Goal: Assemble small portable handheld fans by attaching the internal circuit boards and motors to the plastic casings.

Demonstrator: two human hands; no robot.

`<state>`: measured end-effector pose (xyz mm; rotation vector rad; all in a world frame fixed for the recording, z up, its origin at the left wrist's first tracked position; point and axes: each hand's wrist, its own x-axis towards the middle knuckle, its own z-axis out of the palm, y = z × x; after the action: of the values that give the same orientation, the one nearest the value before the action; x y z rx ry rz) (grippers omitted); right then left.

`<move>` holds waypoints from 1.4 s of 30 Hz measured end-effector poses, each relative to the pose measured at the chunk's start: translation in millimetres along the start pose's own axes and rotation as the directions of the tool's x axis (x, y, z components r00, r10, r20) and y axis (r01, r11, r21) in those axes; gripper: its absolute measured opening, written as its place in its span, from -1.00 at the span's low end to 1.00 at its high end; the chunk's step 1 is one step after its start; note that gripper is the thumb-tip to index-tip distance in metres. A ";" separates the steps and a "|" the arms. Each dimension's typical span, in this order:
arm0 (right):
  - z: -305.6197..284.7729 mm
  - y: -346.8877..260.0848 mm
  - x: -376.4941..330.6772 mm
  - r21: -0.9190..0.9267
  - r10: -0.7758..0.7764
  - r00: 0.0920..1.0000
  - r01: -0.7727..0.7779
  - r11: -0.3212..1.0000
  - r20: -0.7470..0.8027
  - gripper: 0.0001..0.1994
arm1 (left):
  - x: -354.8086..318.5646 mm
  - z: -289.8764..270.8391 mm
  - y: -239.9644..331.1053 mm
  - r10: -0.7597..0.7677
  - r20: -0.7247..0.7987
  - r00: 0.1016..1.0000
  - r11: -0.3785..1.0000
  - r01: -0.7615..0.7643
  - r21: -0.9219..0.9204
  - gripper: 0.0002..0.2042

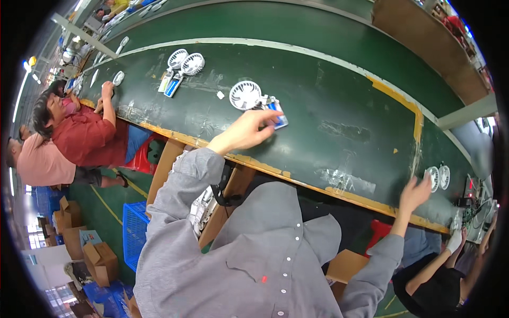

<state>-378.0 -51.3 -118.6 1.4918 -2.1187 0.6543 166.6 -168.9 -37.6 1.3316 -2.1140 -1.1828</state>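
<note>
My left hand (248,130) reaches out over the green conveyor belt (328,100). Its fingertips touch the blue handle of a small white hand fan (245,95) lying on the belt; the fingers are stretched out, not closed around it. My right hand (414,193) is raised at the belt's near edge with fingers spread, holding nothing. Just beyond it lies a pair of small white fans (439,177). Both arms wear grey sleeves.
Two more white fans with blue handles (180,66) lie farther left on the belt. A person in a red shirt (87,135) sits at the belt on the left. Another person's gloved hand (455,241) works at the right. A blue crate (133,233) and cardboard boxes (98,259) stand on the floor.
</note>
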 end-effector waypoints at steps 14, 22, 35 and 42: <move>-81.4 -217.0 -50.6 0.705 -0.329 0.927 0.112 0.701 0.180 -0.47 | 19.6 61.9 48.2 0.356 -0.029 0.934 0.851 -0.312 0.422 -0.55; -73.8 -222.3 -48.0 0.842 -0.280 0.943 -0.002 0.540 0.182 -0.34 | 18.5 82.0 129.3 0.551 -0.022 0.834 0.830 -0.546 0.110 -0.57; -129.8 -208.7 -72.8 0.366 -0.262 0.666 -0.647 -0.669 0.698 -0.62 | 12.4 94.7 156.9 0.600 0.044 0.799 0.798 -0.602 0.042 -0.56; -139.4 -198.7 -82.2 0.179 -0.407 0.525 -0.749 -0.638 0.747 -0.55 | 3.8 105.6 156.6 0.605 0.127 0.786 0.781 -0.617 0.099 -0.62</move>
<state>-150.8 35.8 -38.0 1.0590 -1.8735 4.3153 6.4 -93.2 27.8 0.5358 -2.4481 -0.8327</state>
